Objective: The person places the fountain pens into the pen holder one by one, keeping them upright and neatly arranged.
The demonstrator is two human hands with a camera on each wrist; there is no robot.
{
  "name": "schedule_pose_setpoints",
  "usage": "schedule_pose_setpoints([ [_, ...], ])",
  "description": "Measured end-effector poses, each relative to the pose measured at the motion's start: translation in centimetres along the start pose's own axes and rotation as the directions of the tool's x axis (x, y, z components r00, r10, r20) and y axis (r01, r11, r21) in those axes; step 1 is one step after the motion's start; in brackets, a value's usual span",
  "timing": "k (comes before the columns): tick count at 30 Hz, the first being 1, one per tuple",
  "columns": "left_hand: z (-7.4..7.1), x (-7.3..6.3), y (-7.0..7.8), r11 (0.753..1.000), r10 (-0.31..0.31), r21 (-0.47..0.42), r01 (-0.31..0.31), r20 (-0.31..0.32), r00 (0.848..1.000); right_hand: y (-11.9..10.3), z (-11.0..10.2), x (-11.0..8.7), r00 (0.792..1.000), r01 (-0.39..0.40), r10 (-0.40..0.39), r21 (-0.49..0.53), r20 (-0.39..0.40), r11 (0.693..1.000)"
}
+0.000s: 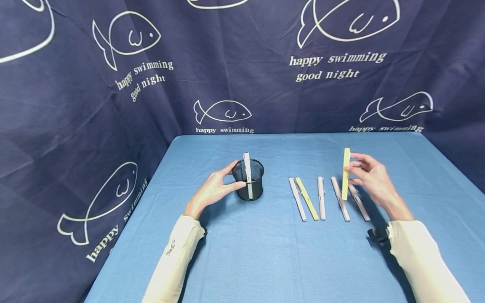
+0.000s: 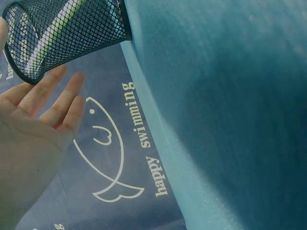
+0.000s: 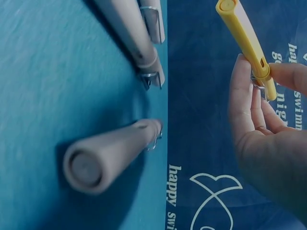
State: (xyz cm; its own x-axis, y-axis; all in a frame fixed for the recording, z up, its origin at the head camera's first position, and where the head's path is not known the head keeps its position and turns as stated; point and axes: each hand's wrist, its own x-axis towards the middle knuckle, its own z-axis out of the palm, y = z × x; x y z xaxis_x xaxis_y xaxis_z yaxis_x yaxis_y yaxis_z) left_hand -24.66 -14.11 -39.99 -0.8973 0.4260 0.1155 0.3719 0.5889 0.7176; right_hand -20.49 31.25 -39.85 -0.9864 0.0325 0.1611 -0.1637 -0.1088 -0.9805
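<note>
A black mesh pen holder (image 1: 254, 191) stands upright on the table with one white pen (image 1: 247, 164) leaning inside it. My left hand (image 1: 214, 187) holds the holder by its rim, thumb on the near side and index finger at the far side. In the left wrist view, the other fingers (image 2: 60, 103) extend beside the rim. My right hand (image 1: 373, 176) pinches a yellow pen (image 1: 346, 174) near its clip end, roughly upright above the table. Below it lie pale pinkish pens (image 1: 340, 200), one partly hidden behind the right fingers.
Left of these lie another pale pen (image 1: 321, 198), a second yellow pen (image 1: 307, 198) and one more pale pen (image 1: 297, 200), loosely side by side. A blue cloth (image 1: 265, 261) covers the table. Dark blue curtains (image 1: 265, 63) with fish drawings hang behind and at the sides.
</note>
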Motion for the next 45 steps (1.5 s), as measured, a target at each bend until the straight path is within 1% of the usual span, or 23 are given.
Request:
schedule_pose_setpoints([
  [3,0.0,0.0,0.0,1.000,-0.001,-0.002,0.001,0.003,1.000,-0.1,0.3,0.1,1.000,-0.011,0.011,-0.035,0.000,0.999],
  [6,0.0,0.0,0.0,1.000,-0.004,-0.003,0.004,0.005,1.000,-0.2,0.6,0.3,1.000,-0.016,0.016,-0.042,0.003,0.999],
  [17,0.0,0.0,0.0,1.000,-0.011,-0.006,0.011,0.008,1.000,-0.4,1.7,0.8,0.999,0.012,-0.013,0.026,0.043,1.000],
  [20,0.0,0.0,0.0,1.000,-0.014,-0.006,0.014,0.008,1.000,-0.4,2.0,0.8,0.999,0.014,-0.015,0.029,0.048,0.999],
  [23,0.0,0.0,0.0,1.000,-0.011,-0.003,0.011,0.007,1.000,-0.4,2.2,0.9,0.999,0.014,-0.014,0.010,0.042,1.000],
  [30,0.0,0.0,-0.1,1.000,-0.005,-0.003,0.005,-0.002,1.000,-0.5,2.9,1.2,1.000,0.016,-0.014,-0.086,0.026,0.996],
  [33,0.0,0.0,-0.1,1.000,0.000,-0.003,0.000,-0.004,1.000,-0.5,3.3,1.4,1.000,0.020,-0.018,-0.097,0.024,0.995],
  [36,0.0,0.0,-0.2,1.000,0.001,-0.003,-0.001,-0.003,1.000,-0.6,3.8,1.5,0.999,0.027,-0.025,-0.082,0.032,0.996],
  [41,0.0,0.1,-0.2,1.000,0.000,-0.006,0.000,-0.001,1.000,-0.5,4.5,1.7,0.998,0.047,-0.046,-0.024,0.048,0.999],
  [45,0.0,0.1,-0.3,1.000,0.007,-0.006,-0.007,-0.001,1.000,-0.6,5.0,1.8,0.997,0.054,-0.053,-0.022,0.053,0.998],
])
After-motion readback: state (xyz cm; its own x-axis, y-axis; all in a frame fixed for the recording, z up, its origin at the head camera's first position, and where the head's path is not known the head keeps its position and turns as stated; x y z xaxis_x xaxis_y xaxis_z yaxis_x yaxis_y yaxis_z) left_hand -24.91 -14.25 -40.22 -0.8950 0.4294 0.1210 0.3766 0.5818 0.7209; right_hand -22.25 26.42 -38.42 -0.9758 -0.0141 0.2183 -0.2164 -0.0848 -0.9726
